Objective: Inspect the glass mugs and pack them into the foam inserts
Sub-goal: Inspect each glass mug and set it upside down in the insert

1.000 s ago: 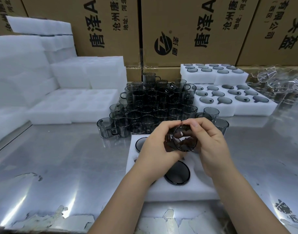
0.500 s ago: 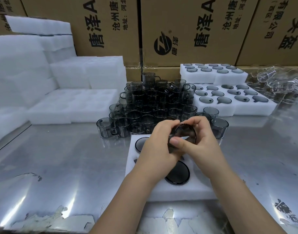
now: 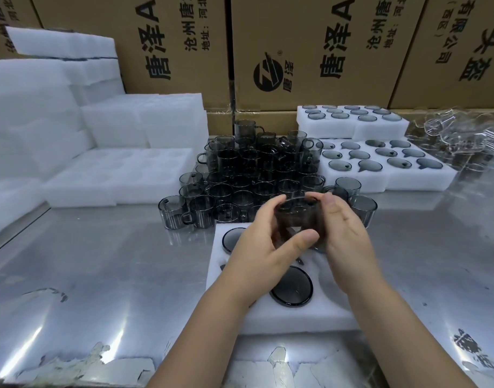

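Two bare forearms, L hand (image 3: 257, 247) & R hand (image 3: 346, 239) bare too, w/ short nails.

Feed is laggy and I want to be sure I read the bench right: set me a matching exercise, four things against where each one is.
Things
1. held mug
2. near foam insert
3. loose grey mugs
4. clear glassware

Places
A. crowded mid-table, behind the hands
B. gripped between left hand and right hand
C. far right, at the back
D. flat under the hands, partly filled

Pairs: 1-B, 2-D, 3-A, 4-C
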